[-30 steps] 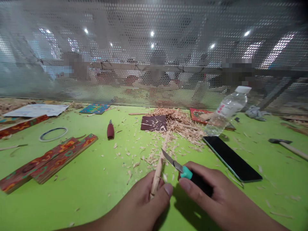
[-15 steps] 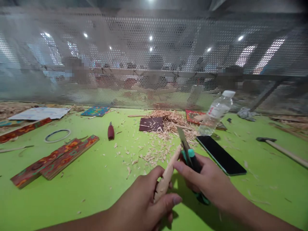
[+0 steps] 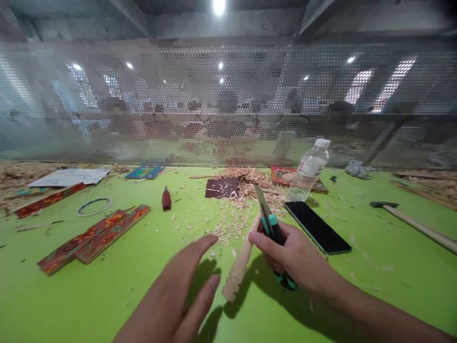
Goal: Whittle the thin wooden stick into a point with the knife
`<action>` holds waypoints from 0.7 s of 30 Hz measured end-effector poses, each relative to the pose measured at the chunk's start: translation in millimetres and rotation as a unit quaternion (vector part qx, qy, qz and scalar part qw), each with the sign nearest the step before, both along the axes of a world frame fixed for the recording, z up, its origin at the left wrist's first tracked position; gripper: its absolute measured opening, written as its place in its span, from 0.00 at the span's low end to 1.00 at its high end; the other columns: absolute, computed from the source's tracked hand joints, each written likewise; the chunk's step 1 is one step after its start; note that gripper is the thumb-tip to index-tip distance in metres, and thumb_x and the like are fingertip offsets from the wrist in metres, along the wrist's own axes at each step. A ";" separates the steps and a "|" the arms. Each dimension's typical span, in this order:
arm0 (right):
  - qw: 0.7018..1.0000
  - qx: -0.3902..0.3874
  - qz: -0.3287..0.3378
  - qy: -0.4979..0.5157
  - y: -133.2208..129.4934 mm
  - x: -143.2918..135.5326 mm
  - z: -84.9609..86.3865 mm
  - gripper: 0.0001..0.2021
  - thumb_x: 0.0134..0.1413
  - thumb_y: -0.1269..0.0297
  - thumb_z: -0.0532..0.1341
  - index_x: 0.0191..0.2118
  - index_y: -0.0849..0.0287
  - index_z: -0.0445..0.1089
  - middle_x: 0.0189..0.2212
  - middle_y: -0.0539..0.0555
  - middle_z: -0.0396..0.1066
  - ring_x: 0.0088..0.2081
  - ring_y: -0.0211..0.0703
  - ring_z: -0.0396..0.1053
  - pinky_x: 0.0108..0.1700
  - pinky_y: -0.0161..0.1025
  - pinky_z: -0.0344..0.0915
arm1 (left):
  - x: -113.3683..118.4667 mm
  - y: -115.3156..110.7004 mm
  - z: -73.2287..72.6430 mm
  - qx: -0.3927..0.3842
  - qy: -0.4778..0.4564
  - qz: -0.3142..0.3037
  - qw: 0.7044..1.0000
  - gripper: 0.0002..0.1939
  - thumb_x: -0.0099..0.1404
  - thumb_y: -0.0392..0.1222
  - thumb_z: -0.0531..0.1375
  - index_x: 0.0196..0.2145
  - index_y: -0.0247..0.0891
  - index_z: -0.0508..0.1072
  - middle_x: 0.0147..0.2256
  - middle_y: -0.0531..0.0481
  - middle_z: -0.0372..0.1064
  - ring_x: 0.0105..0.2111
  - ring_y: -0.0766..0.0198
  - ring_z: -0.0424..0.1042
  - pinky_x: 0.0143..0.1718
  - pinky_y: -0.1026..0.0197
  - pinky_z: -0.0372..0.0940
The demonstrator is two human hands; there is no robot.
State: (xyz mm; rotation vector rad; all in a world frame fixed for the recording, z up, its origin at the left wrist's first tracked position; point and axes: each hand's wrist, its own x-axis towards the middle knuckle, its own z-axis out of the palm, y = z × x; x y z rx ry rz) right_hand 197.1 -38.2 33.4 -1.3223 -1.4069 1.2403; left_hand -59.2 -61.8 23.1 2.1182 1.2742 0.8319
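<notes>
My right hand [image 3: 291, 255] is closed around a black and teal utility knife [image 3: 274, 227], its blade out and pointing up and away. Between the thumb and fingers of that same hand is the far end of a pale carved wooden stick [image 3: 238, 272]. The stick slants toward me, with several notches along its lower edge. My left hand [image 3: 187, 288] is open to the left of the stick, thumb and fingers apart, touching nothing. Wood shavings [image 3: 230, 224] lie scattered on the green table [image 3: 143, 295] beyond both hands.
Right of my right hand lies a black phone [image 3: 317, 228], with a tilted water bottle [image 3: 310, 169] behind it and a hammer [image 3: 410, 221] farther right. Painted wood strips [image 3: 94, 236], a tape ring [image 3: 94, 207] and a red-handled carving knife [image 3: 166, 198] lie left. A perforated screen [image 3: 200, 143] stands behind.
My left hand has let go of the wooden stick and moved left, opening. The stick now stays in my right hand beside the utility knife. The view has tilted up slightly.
</notes>
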 end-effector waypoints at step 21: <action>1.000 0.008 0.014 0.020 -2.7 -0.5 0.6 0.22 0.57 0.41 0.70 0.34 0.55 0.67 0.20 0.40 0.56 0.21 0.35 0.52 0.22 0.33 0.51 | 33.1 -15.9 -20.9 -0.064 -0.144 0.087 0.984 0.19 0.76 0.52 0.54 0.56 0.47 0.77 0.59 0.44 0.75 0.61 0.48 0.71 0.61 0.50 0.65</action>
